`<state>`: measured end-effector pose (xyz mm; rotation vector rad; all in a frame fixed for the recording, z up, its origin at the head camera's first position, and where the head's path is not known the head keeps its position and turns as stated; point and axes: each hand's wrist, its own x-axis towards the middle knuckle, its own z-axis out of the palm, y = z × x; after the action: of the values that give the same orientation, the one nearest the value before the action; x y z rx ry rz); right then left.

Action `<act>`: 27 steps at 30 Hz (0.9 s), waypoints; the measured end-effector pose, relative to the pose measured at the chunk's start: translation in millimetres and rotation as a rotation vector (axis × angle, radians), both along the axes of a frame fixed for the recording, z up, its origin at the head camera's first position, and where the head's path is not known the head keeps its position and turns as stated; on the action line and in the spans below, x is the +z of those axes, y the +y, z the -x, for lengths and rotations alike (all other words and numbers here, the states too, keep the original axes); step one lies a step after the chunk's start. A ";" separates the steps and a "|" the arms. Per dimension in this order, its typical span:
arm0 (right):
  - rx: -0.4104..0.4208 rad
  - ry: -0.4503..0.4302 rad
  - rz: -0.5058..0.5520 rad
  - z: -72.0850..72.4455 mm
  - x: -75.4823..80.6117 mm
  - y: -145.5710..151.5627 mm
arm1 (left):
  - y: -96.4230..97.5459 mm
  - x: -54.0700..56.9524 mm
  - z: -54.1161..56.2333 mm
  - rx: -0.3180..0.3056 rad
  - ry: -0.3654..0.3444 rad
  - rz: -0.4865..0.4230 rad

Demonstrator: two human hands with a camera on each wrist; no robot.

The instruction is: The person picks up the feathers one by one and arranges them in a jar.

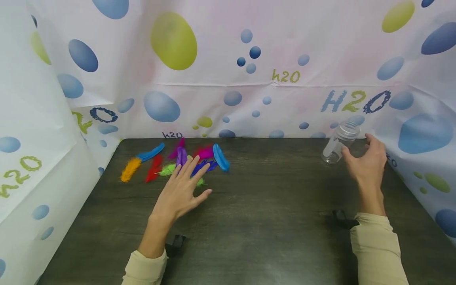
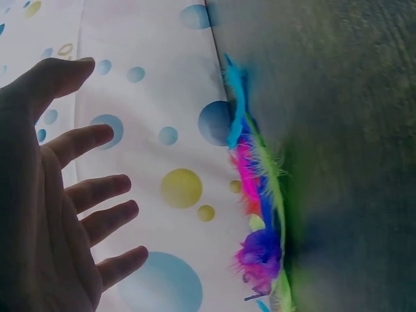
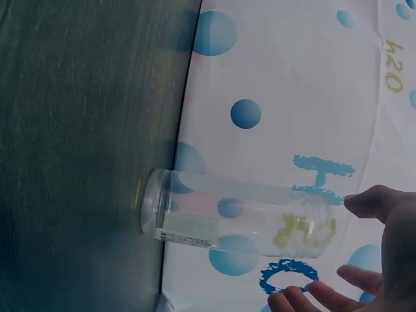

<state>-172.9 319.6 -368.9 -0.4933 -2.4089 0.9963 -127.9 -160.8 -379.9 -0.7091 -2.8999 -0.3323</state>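
Several dyed feathers lie in a loose group at the table's back left, among them an orange feather (image 1: 130,169), a red feather (image 1: 154,168), a purple feather (image 1: 181,155) and a light blue feather (image 1: 221,158). My left hand (image 1: 181,196) hovers over their near side, fingers spread and holding nothing; the left wrist view shows a gap between it and the feathers. At the back right stands an upright clear jar (image 1: 336,148) without a lid, a printed label (image 3: 185,238) low on its side. Beside it my right hand (image 1: 368,160) has thumb and fingers apart, not gripping the jar.
The dark wooden table (image 1: 263,221) meets a white sheet (image 1: 221,75) with blue and green spots and H2O lettering along its back. The same sheeting rises along the left and right sides. A black strap piece (image 1: 176,241) shows at the left wrist.
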 end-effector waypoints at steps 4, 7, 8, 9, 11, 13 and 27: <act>0.015 -0.018 0.039 7.2 -3.9 3.7 | -0.1 -4.7 1.2 0.007 0.021 0.016; 0.025 -0.037 0.062 13.5 -5.7 5.8 | -0.8 -7.0 2.5 0.016 0.038 0.040; 0.027 -0.044 0.071 15.7 -6.0 6.2 | -1.1 -7.3 3.2 0.019 0.044 0.048; 0.028 -0.051 0.080 17.9 -6.2 6.6 | -1.5 -7.8 4.0 0.023 0.050 0.059; 0.030 -0.066 0.096 22.2 -6.7 7.5 | -2.1 -7.9 6.0 0.030 0.061 0.082; 0.031 -0.074 0.106 26.0 -7.4 8.1 | -3.0 -8.1 8.3 0.034 0.072 0.104; 0.012 -0.022 0.206 43.4 -13.6 5.3 | -14.0 -6.0 13.9 0.040 0.114 0.173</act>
<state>-216.3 324.8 -382.6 -0.5648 -2.3420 1.2584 -141.8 -174.7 -385.9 -0.6698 -2.8528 -0.0345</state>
